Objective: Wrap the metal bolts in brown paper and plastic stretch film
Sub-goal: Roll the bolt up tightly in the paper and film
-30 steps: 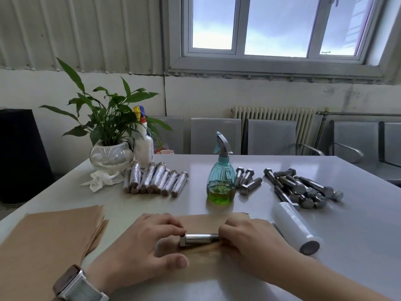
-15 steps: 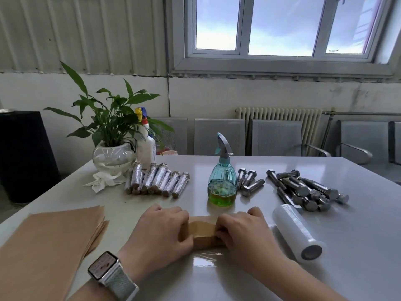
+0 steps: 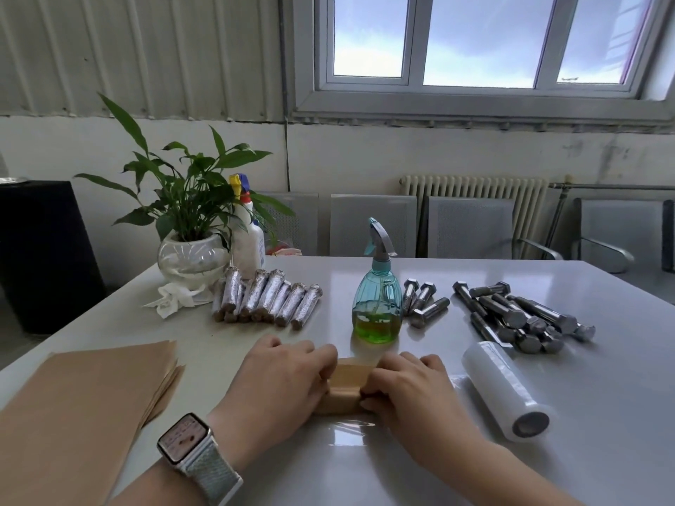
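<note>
The left hand and the right hand each curl their fingers over one end of a brown paper roll lying crosswise on the white table just in front of the person, probably to keep the paper tight; the bolt itself is hidden inside. A film roll lies just to the right, within reach for the next layer. Bare bolts wait farther right and finished bundles are lined up to the left, seemingly to keep done work apart from undone.
</note>
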A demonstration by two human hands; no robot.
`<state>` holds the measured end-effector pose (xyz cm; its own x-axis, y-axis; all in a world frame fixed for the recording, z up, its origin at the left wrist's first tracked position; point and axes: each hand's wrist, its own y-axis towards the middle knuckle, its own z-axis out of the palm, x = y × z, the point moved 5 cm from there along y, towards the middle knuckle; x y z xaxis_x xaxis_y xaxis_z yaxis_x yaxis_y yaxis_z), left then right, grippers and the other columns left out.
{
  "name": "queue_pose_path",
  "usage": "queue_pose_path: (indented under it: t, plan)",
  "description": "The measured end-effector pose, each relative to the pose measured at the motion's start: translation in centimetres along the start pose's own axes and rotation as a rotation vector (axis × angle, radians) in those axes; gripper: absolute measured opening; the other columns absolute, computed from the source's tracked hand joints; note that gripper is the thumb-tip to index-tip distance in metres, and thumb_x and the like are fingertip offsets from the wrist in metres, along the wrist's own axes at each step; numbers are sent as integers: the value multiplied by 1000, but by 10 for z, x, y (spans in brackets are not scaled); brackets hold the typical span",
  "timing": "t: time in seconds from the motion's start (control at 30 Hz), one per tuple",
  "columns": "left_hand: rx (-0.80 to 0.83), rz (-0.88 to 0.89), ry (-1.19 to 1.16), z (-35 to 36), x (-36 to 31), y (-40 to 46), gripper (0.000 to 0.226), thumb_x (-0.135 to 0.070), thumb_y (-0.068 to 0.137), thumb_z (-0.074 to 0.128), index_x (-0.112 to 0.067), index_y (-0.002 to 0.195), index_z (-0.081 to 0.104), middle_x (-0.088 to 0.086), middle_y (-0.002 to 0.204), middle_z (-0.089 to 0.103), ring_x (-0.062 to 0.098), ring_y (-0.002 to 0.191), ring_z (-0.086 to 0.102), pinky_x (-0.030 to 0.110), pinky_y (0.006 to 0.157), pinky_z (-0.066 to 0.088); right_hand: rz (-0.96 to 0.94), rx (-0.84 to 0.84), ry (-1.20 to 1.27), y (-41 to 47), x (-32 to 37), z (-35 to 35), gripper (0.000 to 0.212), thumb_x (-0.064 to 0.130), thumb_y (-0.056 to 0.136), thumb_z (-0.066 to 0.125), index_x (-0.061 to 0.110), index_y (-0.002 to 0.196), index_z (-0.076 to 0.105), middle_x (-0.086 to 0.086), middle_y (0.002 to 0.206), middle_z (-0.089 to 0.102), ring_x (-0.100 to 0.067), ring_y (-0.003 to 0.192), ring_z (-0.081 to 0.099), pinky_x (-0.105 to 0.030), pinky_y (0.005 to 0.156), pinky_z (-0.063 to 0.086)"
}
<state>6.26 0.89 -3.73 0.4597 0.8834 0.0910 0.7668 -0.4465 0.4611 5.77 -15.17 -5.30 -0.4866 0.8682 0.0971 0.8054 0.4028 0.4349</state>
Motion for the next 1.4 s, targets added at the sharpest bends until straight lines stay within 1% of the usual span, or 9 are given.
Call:
queue_pose_path:
  t: [0.17,0.3,0.5,0.6,0.73,0.97,1.1,1.23,1.4]
  plan:
    - [-62,116,-17,-3,-3,-6,7,-38,78,59,-35,77,64,-15,96,61,10,84,61,30,80,41,3,38,120,4,-5,8,12,40,84,64,32,93,67,16,98,58,-7,98,51,-27,76,25]
    - [-112,231,8,0,-8,-10,21,-36,82,54,-31,70,70,-20,85,65,7,85,62,28,81,33,4,38,147,5,-5,9,11,37,83,66,30,91,67,16,94,59,-12,93,55,-27,77,30]
    - [-33,106,-118,3,-1,-11,12,-41,75,62,-32,71,69,-21,70,68,2,75,64,26,77,30,33,75,172,7,-3,6,12,36,84,67,29,94,68,13,95,66,-11,94,56,-23,78,30]
    - [40,18,-192,7,4,-8,15,-44,81,59,-33,83,68,-18,82,70,2,86,61,23,82,27,43,91,183,10,-3,3,11,33,84,68,28,94,69,11,97,69,-10,95,58,-17,69,25]
    - [45,-31,-265,15,9,-9,15,-46,87,57,-35,93,64,-20,97,67,-3,99,52,21,90,25,72,243,216,17,-6,5,14,30,84,69,27,97,68,23,76,52,-10,90,54,-21,70,28]
    - [12,-79,-256,20,10,-11,15,-49,87,55,-38,94,63,-22,100,64,-6,105,46,21,95,25,-26,627,150,39,-8,13,32,31,87,67,24,117,63,6,107,61,-8,84,47,-15,61,33]
    - [12,-78,-288,19,10,-11,14,-49,88,54,-38,92,60,-22,95,63,-3,101,49,22,93,25,-25,826,59,49,-6,16,38,35,90,64,22,125,57,0,121,60,-12,90,47,-23,71,35]
    - [59,-89,-354,19,12,-9,9,-50,87,56,-43,82,52,-26,82,50,-2,93,47,19,90,23,-15,986,6,56,-4,14,40,41,89,63,22,124,58,1,109,59,-18,92,54,-29,79,47]
    - [85,-107,-416,22,17,-7,9,-48,83,62,-40,80,59,-28,73,51,-5,85,43,16,89,19,61,651,133,89,-6,6,33,34,98,49,9,117,62,-8,114,66,-25,97,61,-35,83,49]
